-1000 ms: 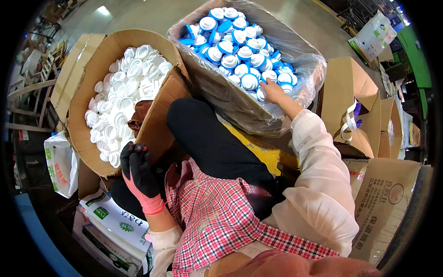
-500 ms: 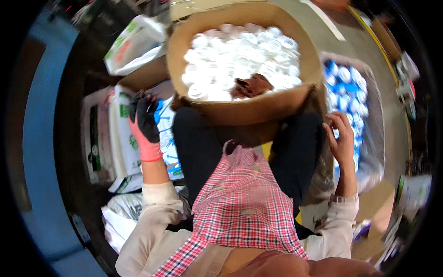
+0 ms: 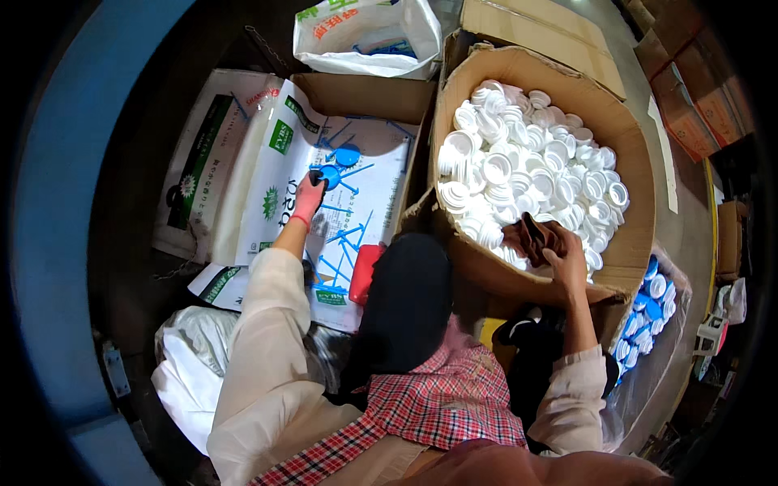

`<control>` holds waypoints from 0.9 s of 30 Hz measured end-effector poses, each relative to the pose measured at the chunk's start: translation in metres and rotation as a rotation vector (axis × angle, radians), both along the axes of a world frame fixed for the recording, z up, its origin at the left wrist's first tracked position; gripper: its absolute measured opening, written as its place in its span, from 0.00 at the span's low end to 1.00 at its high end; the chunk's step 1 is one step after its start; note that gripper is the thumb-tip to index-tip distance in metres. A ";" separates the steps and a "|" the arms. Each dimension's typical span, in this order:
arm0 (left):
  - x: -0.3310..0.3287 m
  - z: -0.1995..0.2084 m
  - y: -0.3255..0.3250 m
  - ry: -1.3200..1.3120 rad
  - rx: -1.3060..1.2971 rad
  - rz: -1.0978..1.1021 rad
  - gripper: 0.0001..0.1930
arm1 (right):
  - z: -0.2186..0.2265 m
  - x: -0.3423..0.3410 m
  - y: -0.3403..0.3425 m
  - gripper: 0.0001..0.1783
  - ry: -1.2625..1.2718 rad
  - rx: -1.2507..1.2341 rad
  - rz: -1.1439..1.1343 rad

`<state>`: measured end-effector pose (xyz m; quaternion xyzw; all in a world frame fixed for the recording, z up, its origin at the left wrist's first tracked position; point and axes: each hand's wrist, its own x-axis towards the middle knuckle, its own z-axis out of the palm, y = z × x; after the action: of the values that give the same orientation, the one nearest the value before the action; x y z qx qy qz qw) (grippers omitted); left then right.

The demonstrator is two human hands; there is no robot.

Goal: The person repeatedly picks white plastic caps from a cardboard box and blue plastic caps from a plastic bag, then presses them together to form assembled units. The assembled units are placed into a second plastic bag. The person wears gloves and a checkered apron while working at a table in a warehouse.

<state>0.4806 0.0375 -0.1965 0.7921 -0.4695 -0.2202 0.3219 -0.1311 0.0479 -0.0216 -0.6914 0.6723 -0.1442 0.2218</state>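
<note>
My gloved left hand [image 3: 309,198] has its fingertips bent against a blue disc [image 3: 330,176] above the white printed sheet [image 3: 379,174]; I can't quite tell whether they clamp it. My bare right hand [image 3: 572,261], thumb and fingers closed, pinches the brown cloth [image 3: 531,240] over white caps [image 3: 527,162] in the cardboard box [image 3: 634,174].

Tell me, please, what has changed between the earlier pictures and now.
The gloved left hand moved left, onto a blue disc. The bare right hand came away from the blue-and-white caps, moved left and now touches the brown cloth. The cloth still lies among the white caps.
</note>
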 end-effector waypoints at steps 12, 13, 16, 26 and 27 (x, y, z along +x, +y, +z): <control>0.019 -0.111 -0.080 -0.523 0.765 -0.109 0.53 | 0.017 0.036 -0.007 0.21 0.025 0.107 -0.176; 0.022 -0.113 -0.084 -0.543 0.761 -0.225 0.51 | 0.010 0.032 -0.006 0.16 0.070 -0.014 -0.118; 0.013 -0.107 -0.107 -0.542 0.618 -0.092 0.47 | 0.014 0.038 -0.004 0.13 -0.023 0.016 -0.229; -0.018 -0.131 -0.170 -0.761 0.479 -0.142 0.38 | 0.013 0.034 -0.011 0.12 0.053 -0.012 -0.173; -0.022 -0.130 -0.171 -0.771 0.422 -0.173 0.37 | 0.014 0.032 -0.009 0.14 0.126 -0.043 -0.135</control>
<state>0.4583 -0.1340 -0.3265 0.8226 -0.5644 -0.0260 -0.0646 -0.0989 0.0389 -0.0076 -0.6569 0.7266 -0.1296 0.1541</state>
